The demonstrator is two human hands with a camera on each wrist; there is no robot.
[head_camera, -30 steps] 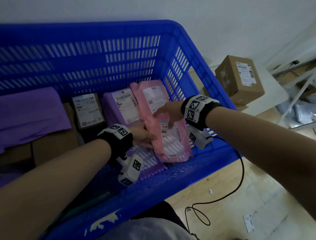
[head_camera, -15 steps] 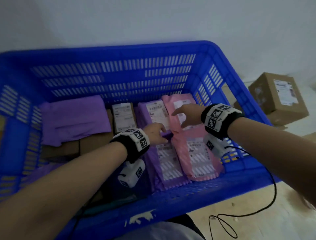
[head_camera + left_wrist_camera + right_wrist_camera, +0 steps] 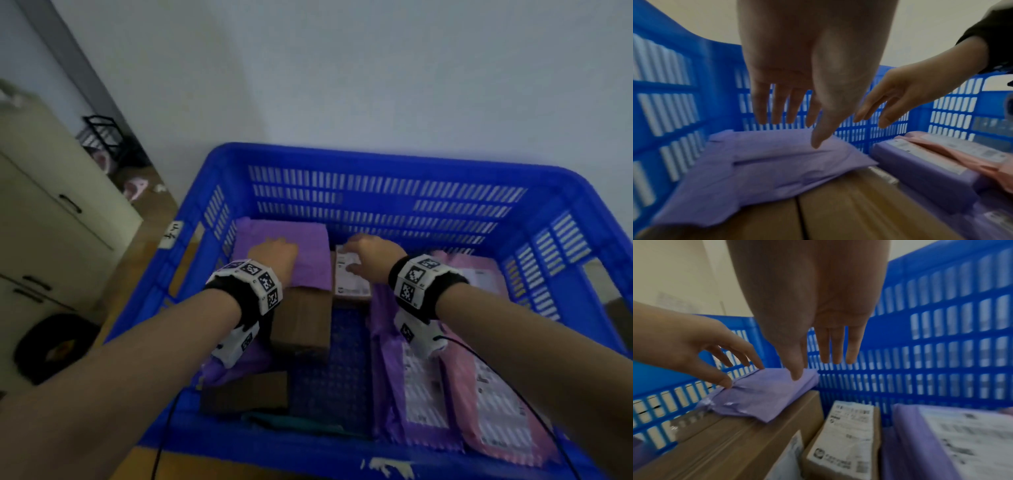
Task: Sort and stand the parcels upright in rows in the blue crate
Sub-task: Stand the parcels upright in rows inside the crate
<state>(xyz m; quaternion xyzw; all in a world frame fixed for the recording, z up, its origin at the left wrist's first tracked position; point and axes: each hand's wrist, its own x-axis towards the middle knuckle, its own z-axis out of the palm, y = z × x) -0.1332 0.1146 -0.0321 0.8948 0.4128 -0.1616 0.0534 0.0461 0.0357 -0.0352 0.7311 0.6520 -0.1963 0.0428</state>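
Reaching across the blue crate (image 3: 394,164) toward its far wall

Both hands have left the pink mailers (image 3: 493,394) lying flat nearby; left hand (image 3: 274,255) and right hand (image 3: 371,255), fingers spread and empty, now meet the purple mailer (image 3: 284,246) on brown boxes (image 3: 301,322)

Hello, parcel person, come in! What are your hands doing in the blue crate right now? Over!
Left hand open above purple mailer. Right hand open over small labelled box. Neither holds anything. Parcels in blue crate lie flat; nothing blocking.
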